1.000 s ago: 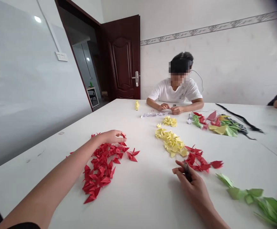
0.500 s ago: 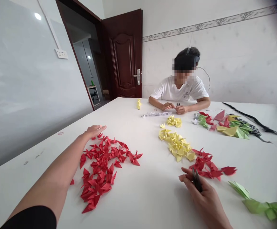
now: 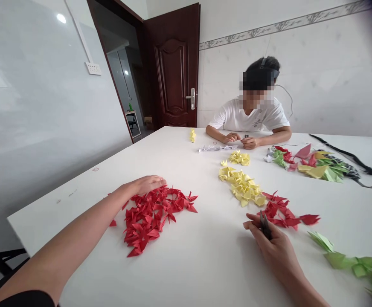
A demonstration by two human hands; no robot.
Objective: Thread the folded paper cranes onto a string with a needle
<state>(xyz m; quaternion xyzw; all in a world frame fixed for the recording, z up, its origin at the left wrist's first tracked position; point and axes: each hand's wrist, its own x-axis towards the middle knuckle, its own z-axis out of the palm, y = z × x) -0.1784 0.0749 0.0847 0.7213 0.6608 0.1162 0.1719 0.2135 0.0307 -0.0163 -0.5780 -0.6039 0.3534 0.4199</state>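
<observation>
On the white tabletop (image 3: 205, 264), a heap of red origami cranes (image 3: 149, 221) spreads on the near side of the left fingers (image 3: 155, 182). Just beyond the right fingers (image 3: 252, 227) lies a smaller red cluster (image 3: 280, 213), then yellow cranes (image 3: 244, 187); green folded papers (image 3: 335, 259) lie right of those fingers. Well beyond them: white folded papers (image 3: 216, 149), a multicoloured paper pile (image 3: 314, 171), a black strap (image 3: 342, 152).

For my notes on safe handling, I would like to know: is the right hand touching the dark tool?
Touching. The head view shows the dark tool held in the right hand, lying directly against the skin, with its tip sticking out.
</observation>
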